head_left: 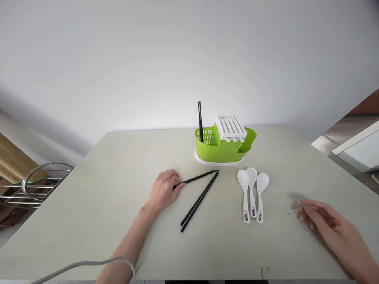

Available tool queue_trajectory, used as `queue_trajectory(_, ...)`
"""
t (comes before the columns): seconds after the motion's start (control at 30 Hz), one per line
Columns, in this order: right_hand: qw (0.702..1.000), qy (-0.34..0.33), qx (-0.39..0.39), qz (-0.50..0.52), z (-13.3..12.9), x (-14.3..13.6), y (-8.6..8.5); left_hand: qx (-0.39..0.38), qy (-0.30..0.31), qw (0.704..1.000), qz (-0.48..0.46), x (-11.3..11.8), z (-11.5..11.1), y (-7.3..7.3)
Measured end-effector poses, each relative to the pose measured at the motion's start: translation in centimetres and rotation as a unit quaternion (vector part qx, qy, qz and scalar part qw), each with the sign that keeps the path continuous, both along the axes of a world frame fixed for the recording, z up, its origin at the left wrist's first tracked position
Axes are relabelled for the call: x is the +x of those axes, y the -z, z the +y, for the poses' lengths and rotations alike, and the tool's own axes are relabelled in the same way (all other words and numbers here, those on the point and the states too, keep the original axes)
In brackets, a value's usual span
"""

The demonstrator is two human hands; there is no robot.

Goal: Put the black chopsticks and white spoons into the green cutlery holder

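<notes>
My left hand (166, 190) is closed around the thick end of black chopsticks (199, 177), whose thin tips rest on the table pointing right. Whether it grips one or two sticks is hard to make out. Close by lies another pair of black chopsticks (197, 205), slanting toward me, their tips near those of the held ones. A green cutlery holder (217, 153) with a white slotted top stands behind, and two black chopsticks (200, 122) are upright in its left compartment. My right hand (328, 225) rests at the right, loosely curled with nothing in it.
Three white spoons (243, 179) lie side by side in front of the holder, bowls away from me. A grey cable (89, 263) crosses my left forearm. Left of the table (118, 157) stands a metal rack (25, 189); a wall (166, 71) is behind.
</notes>
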State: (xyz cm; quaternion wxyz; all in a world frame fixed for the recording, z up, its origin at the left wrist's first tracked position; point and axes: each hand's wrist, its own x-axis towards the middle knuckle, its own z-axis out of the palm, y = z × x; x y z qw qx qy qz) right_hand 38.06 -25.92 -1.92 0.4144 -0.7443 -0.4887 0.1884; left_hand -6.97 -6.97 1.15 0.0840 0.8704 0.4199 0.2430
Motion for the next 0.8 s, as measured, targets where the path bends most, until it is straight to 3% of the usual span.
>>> queue_trajectory(0.27,1.000,0.023,-0.012,0.010,0.1,0.3,0.5,-0.001,-0.042,0.999,-0.014,0.2,-0.1,0.1)
queue_trajectory(0.47,0.993,0.096,-0.063,0.026,0.0,0.7,1.4,-0.131,-0.045,0.975,-0.175,1.0,-0.5,-1.0)
queue_trajectory(0.53,0.991,0.103,-0.071,0.044,0.1,0.6,1.3,-0.217,-0.025,0.941,-0.259,1.4,-0.7,-1.6)
queue_trajectory(0.63,0.990,0.103,-0.067,0.069,0.2,0.3,1.1,-0.333,0.002,0.860,-0.386,1.7,-0.9,-2.2)
queue_trajectory(0.8,0.991,0.091,-0.062,0.074,0.1,0.4,1.0,-0.402,0.025,0.739,-0.540,1.7,-1.0,-2.7)
